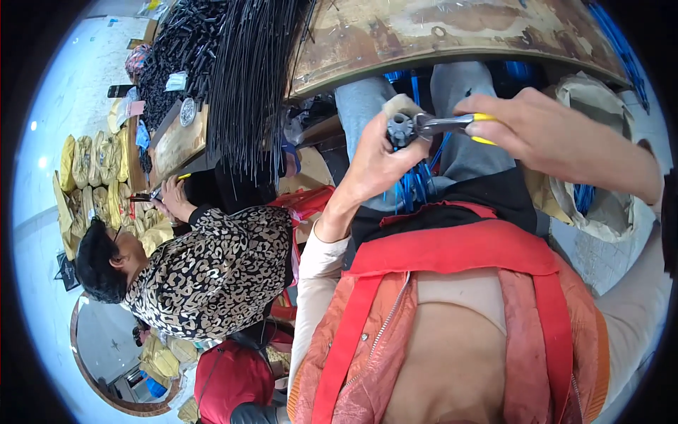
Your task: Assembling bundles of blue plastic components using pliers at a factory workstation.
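My left hand (378, 166) is closed around a round, notched dark grey plastic piece (400, 127), holding it upright above my lap. Thin blue rods (415, 187) hang down below that hand; how they join the piece is hidden by my fingers. A pale covering (402, 104) wraps a fingertip of the left hand. In my right hand (530, 127) is a pair of pliers (446, 123) with yellow-edged handles. The metal jaws reach the right side of the grey piece; whether they grip anything there is too small to tell.
A worn wooden table (452, 32) lies ahead, with long thin black rods (251, 78) and a heap of black parts (180, 49) at its left. At left, a co-worker in a patterned top (212, 272) holds pliers. A pale sack (607, 205) containing blue rods stands at right.
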Demonstrator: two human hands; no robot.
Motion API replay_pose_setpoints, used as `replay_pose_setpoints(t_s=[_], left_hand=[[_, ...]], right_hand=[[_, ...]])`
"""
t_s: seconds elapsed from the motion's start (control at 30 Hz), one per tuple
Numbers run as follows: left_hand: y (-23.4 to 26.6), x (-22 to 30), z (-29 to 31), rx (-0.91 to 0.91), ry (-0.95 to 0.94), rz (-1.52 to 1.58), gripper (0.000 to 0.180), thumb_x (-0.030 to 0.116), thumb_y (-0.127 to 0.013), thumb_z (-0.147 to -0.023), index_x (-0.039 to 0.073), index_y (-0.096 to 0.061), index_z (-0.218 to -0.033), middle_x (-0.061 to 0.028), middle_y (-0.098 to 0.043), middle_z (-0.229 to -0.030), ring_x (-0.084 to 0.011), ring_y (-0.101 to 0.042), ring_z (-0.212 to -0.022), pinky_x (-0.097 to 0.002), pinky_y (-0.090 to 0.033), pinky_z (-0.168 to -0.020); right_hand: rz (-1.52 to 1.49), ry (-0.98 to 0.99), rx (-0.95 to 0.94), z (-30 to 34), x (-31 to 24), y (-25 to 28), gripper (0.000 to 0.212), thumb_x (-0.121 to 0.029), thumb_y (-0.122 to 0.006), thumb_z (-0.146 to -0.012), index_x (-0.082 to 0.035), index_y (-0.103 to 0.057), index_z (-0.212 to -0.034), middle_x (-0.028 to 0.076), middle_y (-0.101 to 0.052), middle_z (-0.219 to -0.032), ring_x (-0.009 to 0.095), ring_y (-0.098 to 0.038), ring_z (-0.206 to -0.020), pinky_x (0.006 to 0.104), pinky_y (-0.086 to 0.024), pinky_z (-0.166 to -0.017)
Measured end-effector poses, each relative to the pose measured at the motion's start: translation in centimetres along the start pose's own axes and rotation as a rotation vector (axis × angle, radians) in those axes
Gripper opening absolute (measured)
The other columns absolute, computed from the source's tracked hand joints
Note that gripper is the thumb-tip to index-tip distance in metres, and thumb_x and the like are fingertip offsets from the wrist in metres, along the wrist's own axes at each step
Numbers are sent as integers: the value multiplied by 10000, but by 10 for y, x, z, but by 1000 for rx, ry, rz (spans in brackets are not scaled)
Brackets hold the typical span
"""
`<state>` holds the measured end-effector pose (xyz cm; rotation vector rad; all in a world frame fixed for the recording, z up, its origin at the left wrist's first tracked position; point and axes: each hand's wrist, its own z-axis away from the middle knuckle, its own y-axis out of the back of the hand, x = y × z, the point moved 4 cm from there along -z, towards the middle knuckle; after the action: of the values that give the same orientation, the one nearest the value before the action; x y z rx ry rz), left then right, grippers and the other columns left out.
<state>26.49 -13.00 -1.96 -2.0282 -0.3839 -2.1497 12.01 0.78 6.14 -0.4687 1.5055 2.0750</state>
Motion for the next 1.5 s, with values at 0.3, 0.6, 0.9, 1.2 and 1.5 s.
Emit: replay_pose_setpoints(t_s=[0.3,0.6,0.9,1.2,1.5], left_hand=[[18,-22,12,287,-46,309,238,15,-681,-821,21,-529,-1005,-89,-625,-808,-154,-608,-727,-300,-492,-682],[18,-11,10,163,6,166,298,121,-774,-803,25,-615,-1036,-4,-626,-846,-58,-563,-781,-223,-463,-689],[15,-11,7,83,19,105,293,154,-801,-787,27,-619,-978,-1,-634,-856,-48,-546,-739,-213,-456,-660],[14,-10,9,85,20,65,317,137,-798,-780,8,-642,-1023,-28,-650,-886,-93,-599,-829,-240,-480,-753],[22,-11,9,92,90,133,322,122,-797,-776,32,-650,-1048,-9,-651,-885,-61,-575,-826,-227,-476,-744]], right_hand=[[-728,-217,-43,-22,45,-67,309,-279,-574,-954,30,-583,-958,115,-542,-744,181,-514,-587,324,-421,-575],[-545,31,46,-20,30,-62,310,-191,-555,-960,27,-554,-1180,164,-620,-908,288,-601,-784,356,-470,-732],[-402,182,189,-13,22,-55,308,-104,-556,-928,28,-553,-1206,198,-632,-1128,364,-605,-1053,392,-468,-908],[-289,167,182,-10,21,-46,290,-92,-567,-906,-8,-554,-1183,200,-619,-1073,386,-593,-1003,412,-466,-857],[-36,165,277,-11,20,-53,432,30,-581,-780,-70,-567,-1200,153,-556,-894,366,-580,-817,420,-465,-697]])
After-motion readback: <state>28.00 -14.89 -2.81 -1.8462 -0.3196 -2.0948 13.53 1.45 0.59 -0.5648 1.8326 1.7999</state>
